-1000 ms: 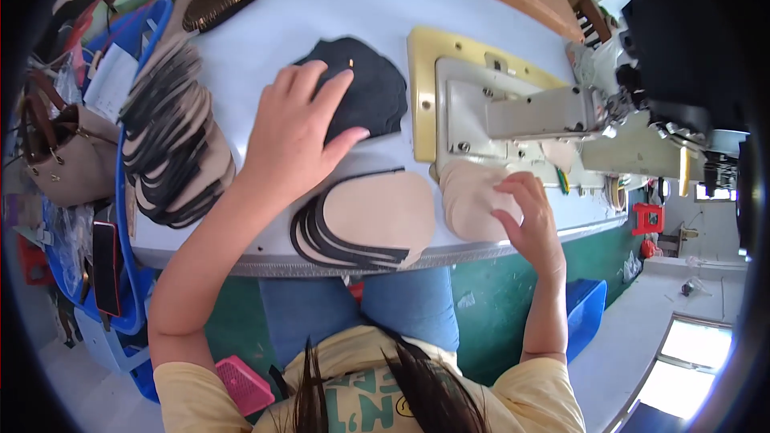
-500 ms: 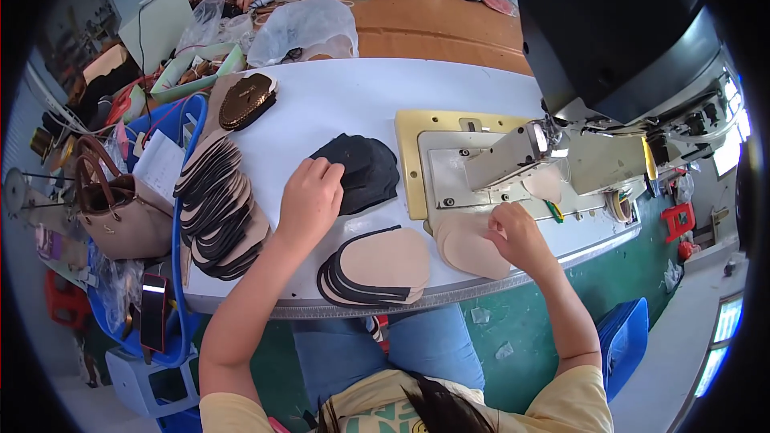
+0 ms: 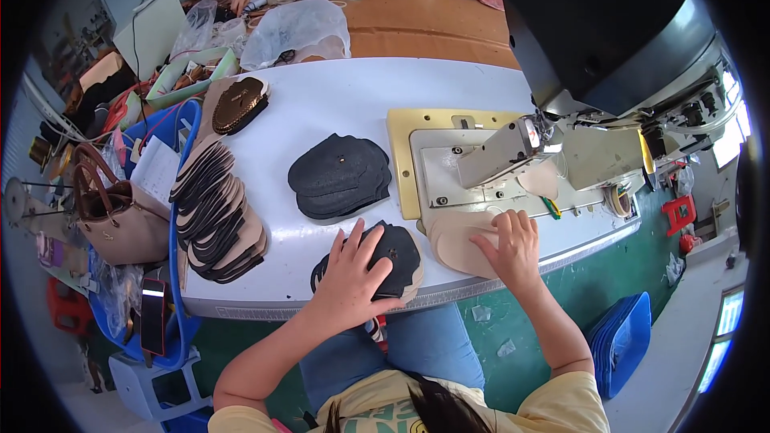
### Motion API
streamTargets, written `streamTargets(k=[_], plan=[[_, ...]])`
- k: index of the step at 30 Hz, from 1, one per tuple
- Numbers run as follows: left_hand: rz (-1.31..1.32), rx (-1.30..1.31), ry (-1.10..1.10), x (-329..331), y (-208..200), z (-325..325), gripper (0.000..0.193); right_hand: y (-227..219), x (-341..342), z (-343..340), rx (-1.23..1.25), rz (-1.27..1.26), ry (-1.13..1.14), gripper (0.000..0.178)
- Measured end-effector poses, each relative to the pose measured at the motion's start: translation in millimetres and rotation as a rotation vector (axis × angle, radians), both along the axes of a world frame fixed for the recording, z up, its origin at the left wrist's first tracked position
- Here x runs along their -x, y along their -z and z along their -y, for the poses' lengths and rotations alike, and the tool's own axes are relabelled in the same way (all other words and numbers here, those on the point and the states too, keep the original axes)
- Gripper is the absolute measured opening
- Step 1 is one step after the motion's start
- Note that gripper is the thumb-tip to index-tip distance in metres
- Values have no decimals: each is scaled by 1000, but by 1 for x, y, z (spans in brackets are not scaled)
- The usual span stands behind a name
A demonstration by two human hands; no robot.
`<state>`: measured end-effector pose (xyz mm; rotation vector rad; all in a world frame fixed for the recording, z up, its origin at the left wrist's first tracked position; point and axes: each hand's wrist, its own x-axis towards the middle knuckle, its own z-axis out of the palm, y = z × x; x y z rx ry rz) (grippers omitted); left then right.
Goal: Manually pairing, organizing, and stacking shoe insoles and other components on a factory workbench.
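Note:
My left hand lies with spread fingers over a black rounded piece that has a small hole. This piece sits on the near stack of black and beige pieces, at the table's front edge. My right hand touches a small stack of beige rounded pieces beside the sewing machine, thumb apart from its bent fingers. Its fingertips are partly hidden. Farther off, past my left hand, a pile of black rounded pieces rests on the white table.
The sewing machine stands at the right, its yellow-edged plate on the table. A long fanned row of black and beige pieces lies left, beside a blue bin and handbag. Across the table a person's hand shows.
My left hand has come nearer, from the black pile to the near stack, where a black piece now covers the beige top. My right hand shifted slightly, its thumb spreading from the fingers.

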<state>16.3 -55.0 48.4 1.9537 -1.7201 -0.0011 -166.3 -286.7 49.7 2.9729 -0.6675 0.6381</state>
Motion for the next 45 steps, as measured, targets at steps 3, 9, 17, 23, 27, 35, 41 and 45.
streamTargets(k=[3,9,17,23,27,35,41,45], plan=[[-22,-14,14,-4,9,3,57,-2,1,3,4,-68,33,32],[-36,23,154,-13,13,-3,58,-8,8,1,-603,33,-160,25],[62,410,-57,3,27,-35,39,-57,18,8,-1292,-399,-613,15],[117,334,-228,25,54,-56,37,-45,6,-1,-1471,-33,-219,9],[118,314,-264,30,61,-60,39,-23,-30,-32,-1543,376,-84,12],[66,351,-280,29,63,-57,39,-3,-54,-60,-1570,213,-105,14],[64,391,-284,29,68,-58,37,-3,-60,-63,-1548,181,-53,14],[80,408,-279,30,70,-59,35,-1,-62,-62,-1538,167,-60,13]])
